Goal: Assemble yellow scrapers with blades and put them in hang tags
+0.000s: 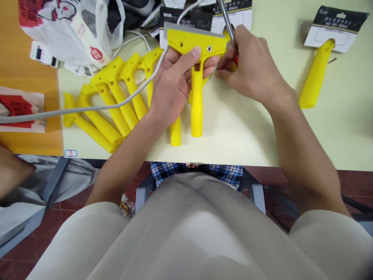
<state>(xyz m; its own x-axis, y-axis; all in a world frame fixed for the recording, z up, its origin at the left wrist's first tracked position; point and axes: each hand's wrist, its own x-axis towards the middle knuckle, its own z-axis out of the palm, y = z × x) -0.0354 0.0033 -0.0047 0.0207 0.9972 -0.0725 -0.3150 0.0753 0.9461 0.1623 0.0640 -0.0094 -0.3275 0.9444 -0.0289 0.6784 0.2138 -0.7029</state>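
My left hand (175,79) is closed around the head of a yellow scraper (197,101), thumb on its face. The scraper's grey blade edge (195,32) points away from me and its handle towards me. My right hand (253,64), beside the scraper's right end, has its fingers closed on a tool with a long metal shaft (225,17). A bit of red shows at its fingers; the tool's lower part is hidden. Beneath my left hand lies another yellow handle (175,132), partly covered. Several yellow scraper handles (116,93) lie in a row to the left.
A grey cable (110,107) crosses over the handles to my left hand. Black and white cards (186,19) and a plastic bag (70,31) lie at the back. At the right is a carded yellow scraper (317,74). Another person's arm (14,171) shows at far left.
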